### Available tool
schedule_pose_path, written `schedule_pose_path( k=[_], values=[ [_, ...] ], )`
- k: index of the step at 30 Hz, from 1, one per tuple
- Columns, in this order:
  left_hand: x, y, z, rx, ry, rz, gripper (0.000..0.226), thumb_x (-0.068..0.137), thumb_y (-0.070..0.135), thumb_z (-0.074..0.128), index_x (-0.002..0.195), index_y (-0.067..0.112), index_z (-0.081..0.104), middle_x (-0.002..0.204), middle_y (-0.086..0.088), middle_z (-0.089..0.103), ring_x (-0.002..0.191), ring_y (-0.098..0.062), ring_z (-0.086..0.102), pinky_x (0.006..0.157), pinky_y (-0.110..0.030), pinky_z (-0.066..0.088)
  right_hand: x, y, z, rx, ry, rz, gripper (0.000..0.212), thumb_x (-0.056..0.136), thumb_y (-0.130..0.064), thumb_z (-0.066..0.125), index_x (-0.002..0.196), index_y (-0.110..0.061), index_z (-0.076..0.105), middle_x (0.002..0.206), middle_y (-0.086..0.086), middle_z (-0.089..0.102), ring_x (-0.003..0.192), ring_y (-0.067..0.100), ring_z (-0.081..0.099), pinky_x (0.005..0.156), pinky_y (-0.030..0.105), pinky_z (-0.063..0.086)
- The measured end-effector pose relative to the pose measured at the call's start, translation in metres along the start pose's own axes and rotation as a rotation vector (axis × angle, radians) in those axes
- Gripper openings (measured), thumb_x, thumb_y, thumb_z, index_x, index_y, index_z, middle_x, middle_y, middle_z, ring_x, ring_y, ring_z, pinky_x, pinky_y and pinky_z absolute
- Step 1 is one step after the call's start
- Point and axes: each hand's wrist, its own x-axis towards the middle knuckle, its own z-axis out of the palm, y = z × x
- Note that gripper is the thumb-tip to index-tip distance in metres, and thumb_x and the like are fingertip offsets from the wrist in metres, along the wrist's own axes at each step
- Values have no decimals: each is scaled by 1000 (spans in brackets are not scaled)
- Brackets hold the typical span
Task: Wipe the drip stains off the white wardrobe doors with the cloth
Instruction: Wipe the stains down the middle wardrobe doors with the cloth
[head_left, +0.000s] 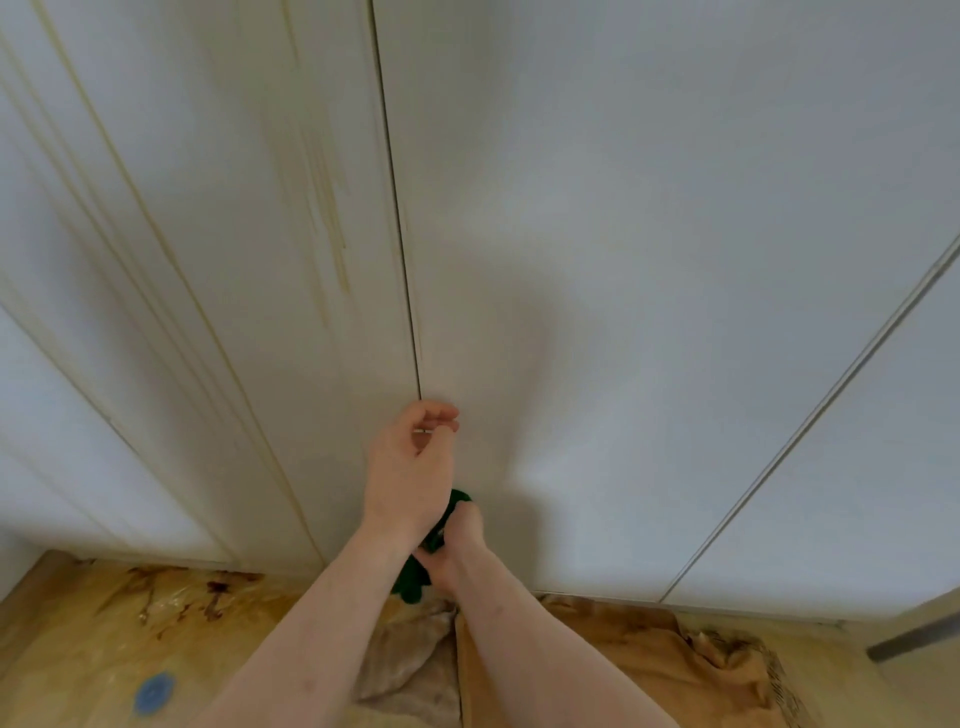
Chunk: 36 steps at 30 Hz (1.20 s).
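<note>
The dark green soft cloth (457, 501) sat low against the white wardrobe doors (623, 260), bunched in the right hand (454, 545), whose grip curled round it. It looked light and limp, best held wadded. The left hand (410, 467) hung loosely curled, holding nothing, beneath yellowish drip stains (330, 208).

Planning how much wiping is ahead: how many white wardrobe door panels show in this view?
3, as far as the seams show: the stained left door, the clean middle door and a right door cut off by the frame. More may lie outside the view.

stained plastic sheet (104, 613), tan cloths (597, 660), blue disc (154, 692) on floor
</note>
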Motion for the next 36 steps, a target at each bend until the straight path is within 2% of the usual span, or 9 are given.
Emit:
schedule_pose_path(
  k=[3, 5, 10, 14, 19, 22, 27, 31, 36],
  values=[
    [1, 2, -3, -26, 47, 8, 24, 98, 12, 50, 101, 30, 67, 99, 12, 69, 96, -9, 64, 83, -23, 48, 1, -2, 5, -18, -24, -11, 23, 104, -20, 40, 122, -10, 50, 124, 18, 53, 99, 34, 54, 97, 52, 55],
    [1, 4, -5, -38, 62, 8, 24, 98, 12, 50, 102, 29, 66, 100, 11, 69, 96, -10, 64, 85, -26, 50, 2, -12, 1, -60, -78, -39, 36, 104, -18, 37, 136, -5, 51, 135, 17, 53, 103, 32, 57, 91, 49, 55],
    [2, 7, -4, -84, 104, 7, 22, 97, 9, 50, 104, 24, 65, 101, 5, 67, 96, -15, 64, 86, -28, 51, -28, -44, -8, -64, -69, 12, 45, 105, -22, 43, 147, -6, 44, 149, 19, 46, 136, 39, 44, 112, 53, 46],
    [0, 11, 3, -83, 110, 10, 22, 97, 11, 51, 105, 27, 64, 104, 9, 65, 97, -15, 63, 85, -27, 50, -68, -76, -23, 41, -117, -52, 41, 107, -20, 40, 142, 0, 44, 147, 23, 45, 134, 43, 45, 107, 55, 49],
    [-9, 16, 11, -32, 132, 26, 31, 95, 11, 53, 119, 28, 60, 113, 13, 59, 95, -3, 56, 79, -18, 44, -105, -120, -60, 102, -123, -174, 32, 110, -22, 38, 132, -4, 53, 136, 20, 56, 123, 40, 54, 95, 54, 52],
    [-12, 18, 15, -30, 119, 34, 38, 94, 9, 52, 128, 26, 56, 123, 10, 54, 97, -4, 55, 77, -15, 42, -117, -148, -93, 157, -55, -234, 30, 109, -19, 40, 129, -3, 57, 133, 22, 57, 127, 41, 51, 100, 54, 48],
    [-19, 26, 26, -33, 130, 37, 40, 94, 7, 52, 130, 25, 53, 127, 8, 50, 98, -5, 56, 72, -10, 40, -122, -179, -150, 223, 111, -423, 43, 108, -23, 45, 150, -12, 44, 149, 18, 45, 135, 39, 44, 96, 52, 51],
    [-20, 26, 36, -55, 154, 36, 40, 93, 9, 54, 130, 24, 49, 127, 7, 47, 103, -10, 57, 75, -15, 41, -120, -193, -175, 243, 260, -542, 50, 107, -24, 50, 155, -15, 38, 154, 14, 43, 138, 38, 44, 107, 52, 48],
    [-19, 23, 41, -57, 169, 43, 40, 93, 9, 56, 129, 25, 47, 126, 7, 45, 107, -9, 56, 80, -19, 42, -108, -189, -171, 214, 371, -573, 59, 105, -35, 55, 156, -13, 35, 151, 13, 45, 118, 33, 52, 98, 45, 53]
  ],
)
